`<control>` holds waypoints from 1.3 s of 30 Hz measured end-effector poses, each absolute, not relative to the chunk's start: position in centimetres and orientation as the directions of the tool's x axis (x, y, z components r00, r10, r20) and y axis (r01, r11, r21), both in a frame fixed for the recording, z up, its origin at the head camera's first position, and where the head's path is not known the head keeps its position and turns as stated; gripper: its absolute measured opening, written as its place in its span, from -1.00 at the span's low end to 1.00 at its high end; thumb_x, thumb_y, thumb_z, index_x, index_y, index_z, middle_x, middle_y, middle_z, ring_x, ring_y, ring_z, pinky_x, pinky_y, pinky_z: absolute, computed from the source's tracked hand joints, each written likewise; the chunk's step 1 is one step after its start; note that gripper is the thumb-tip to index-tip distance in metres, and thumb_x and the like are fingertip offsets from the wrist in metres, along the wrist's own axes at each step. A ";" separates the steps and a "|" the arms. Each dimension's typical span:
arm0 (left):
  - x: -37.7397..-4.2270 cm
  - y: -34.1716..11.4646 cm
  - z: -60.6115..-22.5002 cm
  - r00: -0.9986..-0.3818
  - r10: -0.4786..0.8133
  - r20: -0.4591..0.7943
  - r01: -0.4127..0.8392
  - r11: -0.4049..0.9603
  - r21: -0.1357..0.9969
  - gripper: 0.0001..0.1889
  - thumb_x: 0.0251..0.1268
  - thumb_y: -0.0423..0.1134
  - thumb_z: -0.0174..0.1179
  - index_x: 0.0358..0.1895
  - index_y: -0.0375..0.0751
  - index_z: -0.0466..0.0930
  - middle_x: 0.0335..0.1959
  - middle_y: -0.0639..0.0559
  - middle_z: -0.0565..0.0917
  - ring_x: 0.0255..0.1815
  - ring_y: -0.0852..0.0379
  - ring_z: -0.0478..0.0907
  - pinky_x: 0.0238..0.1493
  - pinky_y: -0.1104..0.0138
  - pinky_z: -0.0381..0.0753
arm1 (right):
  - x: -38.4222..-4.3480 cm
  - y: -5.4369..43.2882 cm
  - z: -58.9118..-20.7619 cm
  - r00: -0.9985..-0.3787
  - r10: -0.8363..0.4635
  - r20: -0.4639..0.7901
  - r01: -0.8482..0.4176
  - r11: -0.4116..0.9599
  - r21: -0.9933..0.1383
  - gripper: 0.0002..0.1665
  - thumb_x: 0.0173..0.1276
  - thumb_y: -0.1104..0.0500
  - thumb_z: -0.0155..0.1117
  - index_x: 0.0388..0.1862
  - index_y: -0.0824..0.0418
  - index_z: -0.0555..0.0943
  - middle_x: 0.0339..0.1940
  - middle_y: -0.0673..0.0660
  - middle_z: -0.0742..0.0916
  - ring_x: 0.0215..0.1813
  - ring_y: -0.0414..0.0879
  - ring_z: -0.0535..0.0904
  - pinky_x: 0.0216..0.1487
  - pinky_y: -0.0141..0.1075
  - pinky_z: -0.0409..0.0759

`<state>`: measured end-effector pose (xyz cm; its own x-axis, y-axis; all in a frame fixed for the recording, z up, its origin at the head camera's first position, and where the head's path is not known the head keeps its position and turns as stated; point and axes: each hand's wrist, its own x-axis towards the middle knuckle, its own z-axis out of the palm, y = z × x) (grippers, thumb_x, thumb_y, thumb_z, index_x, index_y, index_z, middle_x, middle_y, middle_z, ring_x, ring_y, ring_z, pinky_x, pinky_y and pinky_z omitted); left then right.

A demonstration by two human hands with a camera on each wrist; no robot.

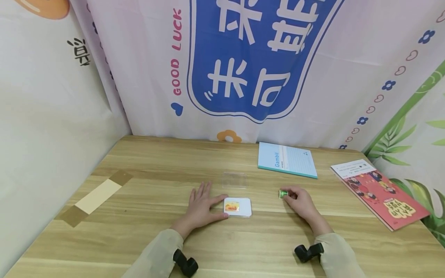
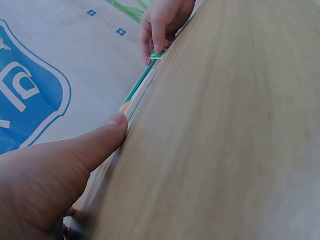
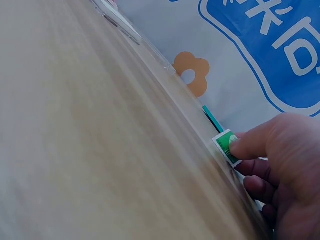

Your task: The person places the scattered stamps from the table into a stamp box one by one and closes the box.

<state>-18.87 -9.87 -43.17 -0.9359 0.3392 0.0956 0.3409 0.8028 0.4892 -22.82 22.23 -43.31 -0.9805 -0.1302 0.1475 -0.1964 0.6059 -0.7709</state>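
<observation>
A small white flat case (image 1: 245, 207) with rounded corners lies on the table, and an orange-and-yellow stamp (image 1: 231, 206) sits on its left half. My left hand (image 1: 199, 206) rests beside it, fingers spread. Its index fingertip and thumb touch the case's left corners; in the left wrist view the straight thumb (image 2: 100, 142) meets the case's edge (image 2: 142, 92). Off to the right, my right hand (image 1: 301, 202) pinches a green stamp (image 1: 283, 194) between thumb and fingers. White toothed edges show on that green stamp (image 3: 227, 147) in the right wrist view, tilted close over the table.
A clear plastic lid (image 1: 234, 180) lies just beyond the case. At the back are a light blue notebook (image 1: 295, 160) and, farther right, a red booklet (image 1: 382, 195). Taped strips (image 1: 98, 196) mark the table's left side. A printed cloth (image 1: 149, 77) hangs behind.
</observation>
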 end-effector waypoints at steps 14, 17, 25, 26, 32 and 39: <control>-18.9 -9.8 -43.2 -0.934 0.341 0.103 0.346 0.801 0.489 -0.33 -0.15 0.34 0.08 0.13 0.21 0.38 0.30 -0.30 -0.09 0.29 -0.21 -0.33 0.12 -0.10 -0.39 | -22.7 21.9 -42.6 -0.995 -0.058 0.087 -0.104 0.600 -0.793 -0.75 0.10 0.33 0.17 -0.19 0.30 0.56 -0.41 0.12 0.54 -0.37 -0.08 0.38 -0.39 -0.30 0.38; -18.9 -9.9 -43.3 -0.934 0.339 0.110 0.348 0.799 0.490 -0.34 -0.15 0.34 0.08 0.13 0.21 0.38 0.30 -0.30 -0.08 0.29 -0.21 -0.33 0.12 -0.09 -0.39 | -22.7 21.3 -42.2 -0.995 -0.067 0.076 -0.100 0.552 -0.828 -0.74 0.08 0.33 0.20 -0.19 0.30 0.56 -0.40 0.11 0.54 -0.36 -0.09 0.39 -0.37 -0.32 0.38; -18.9 -10.0 -43.4 -0.933 0.341 0.118 0.354 0.798 0.487 -0.33 -0.16 0.35 0.08 0.12 0.20 0.39 0.29 -0.31 -0.07 0.28 -0.22 -0.31 0.12 -0.10 -0.37 | -22.0 17.9 -40.9 -0.990 -0.122 0.068 -0.109 0.369 -0.923 -0.75 0.03 0.41 0.22 -0.24 0.36 0.57 -0.48 0.13 0.52 -0.43 -0.10 0.37 -0.48 -0.39 0.37; -18.9 -10.0 -43.4 -0.933 0.341 0.118 0.354 0.799 0.486 -0.33 -0.16 0.35 0.08 0.12 0.20 0.39 0.29 -0.31 -0.07 0.28 -0.22 -0.31 0.12 -0.11 -0.37 | -21.9 17.4 -40.8 -0.989 -0.130 0.067 -0.110 0.360 -0.926 -0.76 0.03 0.41 0.22 -0.25 0.35 0.57 -0.49 0.13 0.52 -0.43 -0.10 0.38 -0.49 -0.39 0.38; -18.9 -9.9 -43.3 -0.935 0.337 0.110 0.347 0.804 0.483 -0.33 -0.16 0.35 0.07 0.13 0.21 0.38 0.30 -0.31 -0.08 0.29 -0.21 -0.32 0.12 -0.10 -0.37 | -21.4 14.3 -40.9 -0.983 -0.173 0.055 -0.105 0.293 -0.950 -0.79 0.02 0.45 0.20 -0.30 0.34 0.58 -0.54 0.10 0.52 -0.47 -0.10 0.38 -0.51 -0.38 0.37; -19.0 -9.9 -43.3 -0.936 0.337 0.101 0.342 0.808 0.480 -0.33 -0.15 0.35 0.06 0.13 0.21 0.38 0.30 -0.31 -0.09 0.28 -0.22 -0.32 0.12 -0.11 -0.38 | -21.0 12.9 -42.0 -0.980 -0.187 0.075 -0.131 0.308 -0.942 -0.83 0.01 0.45 0.21 -0.38 0.30 0.60 -0.55 0.08 0.54 -0.47 -0.11 0.37 -0.48 -0.40 0.35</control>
<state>-18.95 -9.88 -43.33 -0.9362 0.3366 0.1008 0.3421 0.8079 0.4799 -20.96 12.92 -41.95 -0.9796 -0.1865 0.0747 -0.1306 0.3084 -0.9422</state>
